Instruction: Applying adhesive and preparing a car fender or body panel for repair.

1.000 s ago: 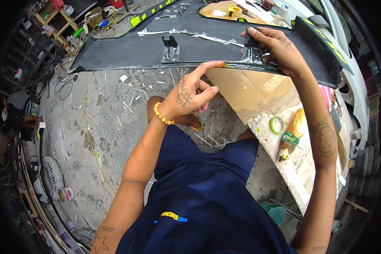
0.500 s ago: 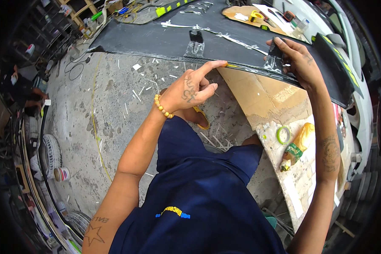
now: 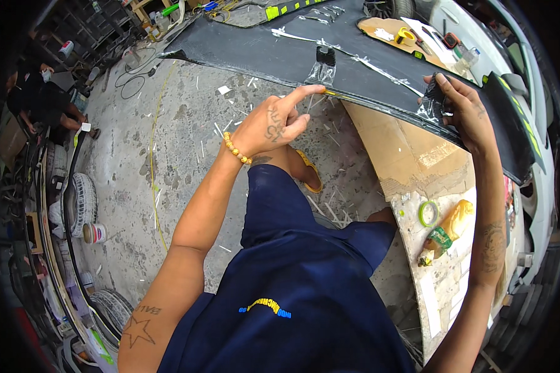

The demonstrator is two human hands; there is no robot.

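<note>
— Fingers first: how did the right hand stand on the piece?

— Clamped. It pinched the near edge of the long black panel, thumb on top over a patch of clear, shiny tape or film, the other fingers tucked under the rim. The left hand was mostly spread, its forefinger stretched out so the tip touched the same edge just below a small black bracket. It held nothing.

— Had anything shifted over the last second?

— Mostly the view. The head had tilted, so the panel sat higher and farther right in the picture, yet both hands kept their places on the edge. The forefinger had straightened a little and pressed nearer the bracket.

— Meaning what for the work?

— I'd judge it was in mid-step: the piece was being steadied by one hand while the other felt or smoothed along the rim.

— And where did the panel lie?

— Across the top of the view, its right part over a cardboard sheet. On that sheet, well apart from the hands, lay a green tape roll and a yellowish packet. Concrete floor strewn with white scraps spread below the left hand.
</note>
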